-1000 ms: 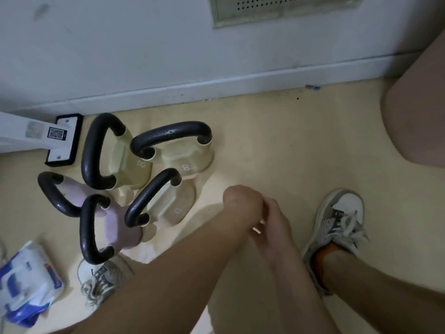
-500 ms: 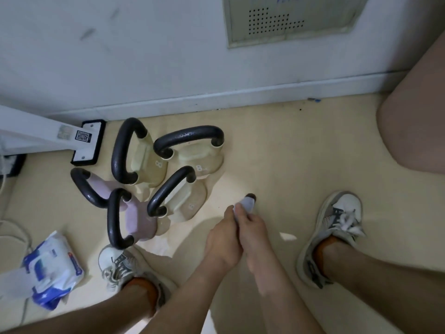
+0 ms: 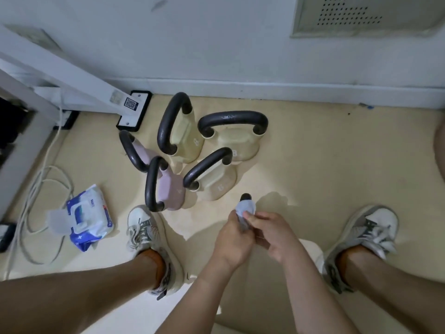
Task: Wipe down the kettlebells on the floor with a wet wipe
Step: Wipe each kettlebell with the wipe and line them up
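Down between your feet, both hands are bunched around one wet wipe: your left hand has its grip closed around the lower part of it, and your right hand pinches it from the side with the fingertips. Something small and dark pokes out above the wipe, but I can't tell what it is. My read is you're at the prep step, folding or wadding the wipe rather than wiping, since it isn't touching any weight. The kettlebells sit in a tight cluster on the floor near the wall, three cream ones and two pinkish ones, just ahead of your hands. Next move probably calls for freeing one hand to steady a handle while the other runs the wipe over it; the nearest cream one looks like the easy start. Heads up, they're packed touching each other, so the sides facing inward will be awkward unless you pull one out. Your left shoe is right beside the near pink one, and the wipe pack lies open off to your left by some loose cables.
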A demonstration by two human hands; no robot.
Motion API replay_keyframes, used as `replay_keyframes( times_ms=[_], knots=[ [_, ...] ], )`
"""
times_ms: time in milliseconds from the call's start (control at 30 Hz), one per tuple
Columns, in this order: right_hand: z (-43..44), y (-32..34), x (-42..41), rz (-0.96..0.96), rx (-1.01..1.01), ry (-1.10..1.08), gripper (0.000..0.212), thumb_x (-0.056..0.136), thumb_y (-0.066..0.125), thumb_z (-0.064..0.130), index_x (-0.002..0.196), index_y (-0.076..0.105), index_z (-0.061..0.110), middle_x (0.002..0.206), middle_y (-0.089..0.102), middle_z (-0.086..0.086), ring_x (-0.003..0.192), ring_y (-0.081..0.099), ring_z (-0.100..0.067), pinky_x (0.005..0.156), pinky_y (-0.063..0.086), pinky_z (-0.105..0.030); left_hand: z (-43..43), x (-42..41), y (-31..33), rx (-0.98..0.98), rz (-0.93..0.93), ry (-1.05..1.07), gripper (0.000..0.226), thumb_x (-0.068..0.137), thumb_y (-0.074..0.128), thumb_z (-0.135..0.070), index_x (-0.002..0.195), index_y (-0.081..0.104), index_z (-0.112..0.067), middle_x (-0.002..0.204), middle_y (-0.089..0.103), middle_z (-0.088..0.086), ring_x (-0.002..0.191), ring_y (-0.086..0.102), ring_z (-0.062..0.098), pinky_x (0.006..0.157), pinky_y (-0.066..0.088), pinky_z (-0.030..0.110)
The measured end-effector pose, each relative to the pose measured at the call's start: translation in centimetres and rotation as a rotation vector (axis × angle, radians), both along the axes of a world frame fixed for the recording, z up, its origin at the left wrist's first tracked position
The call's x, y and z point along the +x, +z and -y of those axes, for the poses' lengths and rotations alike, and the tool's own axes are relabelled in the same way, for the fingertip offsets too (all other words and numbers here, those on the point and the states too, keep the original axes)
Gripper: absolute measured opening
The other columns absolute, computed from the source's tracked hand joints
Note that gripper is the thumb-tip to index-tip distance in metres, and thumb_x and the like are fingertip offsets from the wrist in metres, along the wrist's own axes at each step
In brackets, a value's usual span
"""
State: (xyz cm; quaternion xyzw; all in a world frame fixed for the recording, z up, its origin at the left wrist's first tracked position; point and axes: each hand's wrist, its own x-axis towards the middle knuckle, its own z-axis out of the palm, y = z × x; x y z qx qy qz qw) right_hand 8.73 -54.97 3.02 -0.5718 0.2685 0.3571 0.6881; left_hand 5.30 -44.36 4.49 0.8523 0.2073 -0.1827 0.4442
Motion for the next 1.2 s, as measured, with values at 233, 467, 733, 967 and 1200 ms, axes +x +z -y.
replay_keyframes(
  times_ms=[233, 467, 733, 967, 1200],
  knots=[
    [-1.8, 2.0, 0.8, 0.358, -0.840, -0.013, 0.026, 0.078, 0.069, 0.013, 0.099, 0.055, 0.018, 0.098, 0.048, 0.003, 0.079, 0.051, -0.021, 0.069, 0.038, -0.025, -1.2, 0.9, 1.7, 0.097, 0.142, 0.099, 0.041, 0.091, 0.056, -0.032, 0.130, 0.051, -0.021, 0.124, 0.051, -0.003, 0.111, 0.054, 0.014, 0.097, 0.046, 0.031],
    [-4.3, 1.4, -0.4, 0.100, -0.391, -0.053, 0.030, 0.098, 0.040, 0.017, 0.086, 0.064, 0.005, 0.094, 0.071, -0.017, 0.087, 0.067, -0.031, 0.074, 0.052, -0.036, -1.7, 0.2, 1.9, 0.015, 0.097, 0.125, 0.016, 0.091, 0.062, -0.028, 0.106, 0.068, -0.026, 0.092, 0.072, -0.011, 0.088, 0.067, 0.008, 0.079, 0.052, 0.025],
    [-3.6, 1.9, 0.0, 0.171, -0.433, 0.012, 0.033, 0.095, 0.048, 0.022, 0.068, 0.064, 0.011, 0.067, 0.065, -0.007, 0.066, 0.062, -0.025, 0.064, 0.049, -0.034, -1.3, -0.5, 1.5, -0.189, 0.035, 0.025, 0.025, 0.098, 0.045, -0.022, 0.115, 0.061, -0.029, 0.080, 0.067, -0.008, 0.062, 0.061, 0.002, 0.058, 0.048, 0.024],
    [-1.8, 2.8, -0.1, -0.146, -0.022, 0.016, 0.022, 0.090, 0.054, 0.024, 0.075, 0.069, 0.017, 0.075, 0.061, -0.006, 0.063, 0.053, -0.016, 0.056, 0.038, -0.024, -1.7, 0.6, 2.0, -0.213, -0.078, 0.004, 0.014, 0.096, 0.048, -0.021, 0.101, 0.061, -0.017, 0.090, 0.073, 0.006, 0.076, 0.069, 0.021, 0.066, 0.056, 0.035],
    [-0.3, 0.6, -0.2, -0.103, -0.136, -0.324, 0.021, 0.085, 0.057, 0.005, 0.105, 0.060, 0.006, 0.084, 0.064, -0.012, 0.064, 0.059, -0.021, 0.062, 0.052, -0.031, -1.1, 2.0, 2.0, -0.053, -0.139, 0.027, 0.013, 0.077, 0.064, -0.015, 0.090, 0.062, -0.017, 0.081, 0.067, 0.000, 0.074, 0.063, 0.020, 0.058, 0.048, 0.023]
  ],
)
